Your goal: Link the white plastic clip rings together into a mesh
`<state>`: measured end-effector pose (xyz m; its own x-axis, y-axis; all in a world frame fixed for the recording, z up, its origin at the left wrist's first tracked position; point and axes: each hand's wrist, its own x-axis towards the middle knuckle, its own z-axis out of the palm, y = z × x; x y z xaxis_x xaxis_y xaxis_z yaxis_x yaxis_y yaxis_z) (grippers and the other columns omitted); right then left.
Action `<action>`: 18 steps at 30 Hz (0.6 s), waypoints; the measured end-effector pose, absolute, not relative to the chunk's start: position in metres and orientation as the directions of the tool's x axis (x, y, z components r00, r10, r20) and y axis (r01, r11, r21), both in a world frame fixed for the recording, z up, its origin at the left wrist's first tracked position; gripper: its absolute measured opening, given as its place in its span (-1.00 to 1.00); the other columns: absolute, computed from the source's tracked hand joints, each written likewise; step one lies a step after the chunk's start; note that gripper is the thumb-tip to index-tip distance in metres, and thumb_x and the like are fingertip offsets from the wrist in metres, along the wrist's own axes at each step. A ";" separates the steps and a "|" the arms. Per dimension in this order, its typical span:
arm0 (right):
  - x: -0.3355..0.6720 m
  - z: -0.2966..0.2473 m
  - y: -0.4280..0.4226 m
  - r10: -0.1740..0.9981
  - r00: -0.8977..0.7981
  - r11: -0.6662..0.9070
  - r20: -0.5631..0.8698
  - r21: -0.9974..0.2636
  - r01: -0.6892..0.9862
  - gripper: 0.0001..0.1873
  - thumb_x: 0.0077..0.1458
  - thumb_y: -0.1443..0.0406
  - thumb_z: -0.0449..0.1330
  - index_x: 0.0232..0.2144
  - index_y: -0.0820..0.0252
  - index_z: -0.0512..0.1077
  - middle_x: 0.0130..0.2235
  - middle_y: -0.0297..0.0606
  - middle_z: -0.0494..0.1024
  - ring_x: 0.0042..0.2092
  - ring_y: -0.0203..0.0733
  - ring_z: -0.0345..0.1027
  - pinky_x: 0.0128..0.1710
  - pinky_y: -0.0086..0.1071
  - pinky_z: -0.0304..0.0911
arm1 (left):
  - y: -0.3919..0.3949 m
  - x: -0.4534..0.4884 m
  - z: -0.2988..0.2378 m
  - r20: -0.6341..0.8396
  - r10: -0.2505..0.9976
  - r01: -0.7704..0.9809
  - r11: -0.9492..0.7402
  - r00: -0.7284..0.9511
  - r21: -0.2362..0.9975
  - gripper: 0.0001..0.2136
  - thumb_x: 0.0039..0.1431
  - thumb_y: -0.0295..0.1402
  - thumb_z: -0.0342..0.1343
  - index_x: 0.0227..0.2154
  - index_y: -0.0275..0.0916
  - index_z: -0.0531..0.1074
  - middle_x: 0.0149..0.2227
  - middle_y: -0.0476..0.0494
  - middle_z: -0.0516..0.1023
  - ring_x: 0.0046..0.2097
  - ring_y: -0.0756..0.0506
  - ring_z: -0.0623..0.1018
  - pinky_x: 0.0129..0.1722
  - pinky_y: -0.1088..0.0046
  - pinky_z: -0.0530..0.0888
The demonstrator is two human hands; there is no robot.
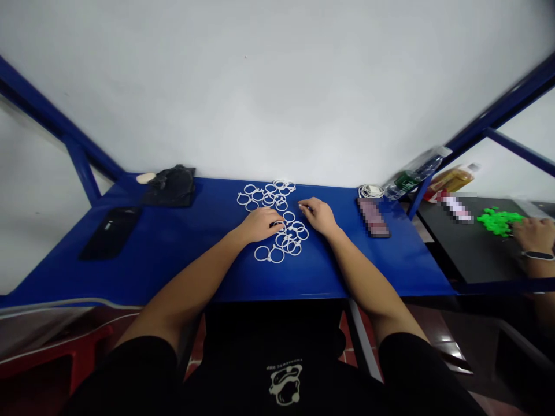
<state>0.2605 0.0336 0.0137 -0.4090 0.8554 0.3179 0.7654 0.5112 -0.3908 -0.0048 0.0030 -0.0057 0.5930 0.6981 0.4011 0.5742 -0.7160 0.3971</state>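
White rings [288, 238] lie mid-worktop [186, 231], probably for easy reach from both sides, with the left hand [260, 224] loosely curled at their left and the right hand [318, 215] bent at right, though whether either's fingers hold one I cannot tell.

Hands over white rings, with parts out of sight

The left hand [259, 224] covers part of the white rings [291, 242], and its curled fingers hide whether one is gripped. At the tips of the right hand [319, 214], a pale speck is too small to identify. Coarse pixels mask a pinkish rectangular object [373, 218]. At right, a co-worker's hand [537, 236] partly hides bright green pieces [498, 222], too small to make out singly. The left edge crops a red stool [84, 352]; shirt lettering [284, 366] is illegibly small.
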 end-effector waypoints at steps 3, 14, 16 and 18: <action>0.258 0.014 0.028 0.807 -0.409 0.578 0.426 -0.429 0.694 -0.71 0.45 0.21 0.11 0.01 0.12 0.59 -0.08 -0.12 0.68 -0.05 -0.06 0.55 -0.01 -0.25 0.41 | 0.000 -0.002 -0.004 0.415 0.662 0.530 -0.749 0.624 0.397 -0.82 0.41 -0.24 0.19 -0.11 -0.12 0.66 -0.10 -0.11 0.72 -0.08 -0.15 0.66 0.03 0.18 0.55; 0.240 0.027 0.003 0.694 -0.470 0.720 0.545 -0.531 0.448 -0.71 0.47 0.16 0.10 -0.06 0.07 0.62 -0.14 -0.19 0.70 -0.13 -0.13 0.57 -0.06 -0.25 0.46 | 0.000 0.000 0.000 0.614 0.712 0.615 -0.663 0.341 0.426 -0.84 0.42 -0.24 0.20 -0.12 -0.15 0.64 -0.17 -0.14 0.72 -0.16 -0.12 0.66 -0.04 0.21 0.56; 0.236 0.028 -0.001 0.670 -0.502 0.741 0.547 -0.543 0.396 -0.71 0.47 0.15 0.12 -0.05 0.06 0.63 -0.15 -0.20 0.70 -0.15 -0.16 0.57 -0.07 -0.26 0.46 | -0.005 0.003 0.003 0.634 0.679 0.609 -0.692 0.369 0.387 -0.83 0.44 -0.23 0.18 -0.16 -0.15 0.64 -0.20 -0.13 0.72 -0.16 -0.13 0.66 -0.06 0.21 0.54; 0.233 0.027 -0.004 0.646 -0.519 0.759 0.560 -0.547 0.354 -0.71 0.47 0.15 0.12 -0.04 0.06 0.63 -0.16 -0.21 0.70 -0.17 -0.18 0.57 -0.09 -0.29 0.46 | -0.009 0.006 0.006 0.644 0.649 0.609 -0.717 0.406 0.339 -0.81 0.45 -0.23 0.15 -0.19 -0.15 0.64 -0.22 -0.12 0.72 -0.17 -0.12 0.65 -0.09 0.23 0.52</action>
<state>0.2333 -0.0035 0.0272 -0.5191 0.6458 0.5599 0.3538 0.7586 -0.5471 0.0056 -0.0086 0.0056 0.4059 0.6489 0.6435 0.6089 -0.7171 0.3391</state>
